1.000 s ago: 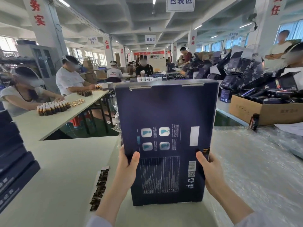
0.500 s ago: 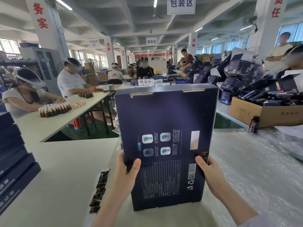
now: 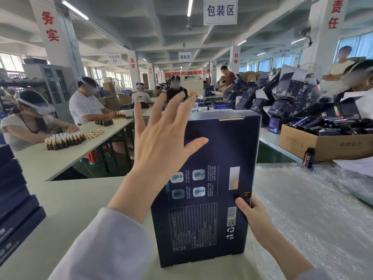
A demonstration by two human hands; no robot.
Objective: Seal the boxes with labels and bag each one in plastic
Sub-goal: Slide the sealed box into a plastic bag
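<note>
A tall dark blue box (image 3: pixel 218 158) stands upright on the table in front of me, its printed back facing me. My right hand (image 3: pixel 250 215) grips its lower right edge, thumb on the printed face. My left hand (image 3: pixel 161 142) is raised in front of the box's upper left part, fingers spread and straight, holding nothing. Clear bubble plastic (image 3: pixel 302 209) lies on the table to the right of the box.
A stack of dark blue boxes (image 3: pixel 14 199) sits at the left edge. A cardboard carton (image 3: pixel 323 144) full of dark packs stands at the back right, with a small bottle (image 3: pixel 308 157) beside it. People work at a table (image 3: pixel 60 154) with small bottles behind left.
My left hand has let go of the box's left edge and risen with fingers spread toward the box's top. The right hand still holds the box, which stays upright.
</note>
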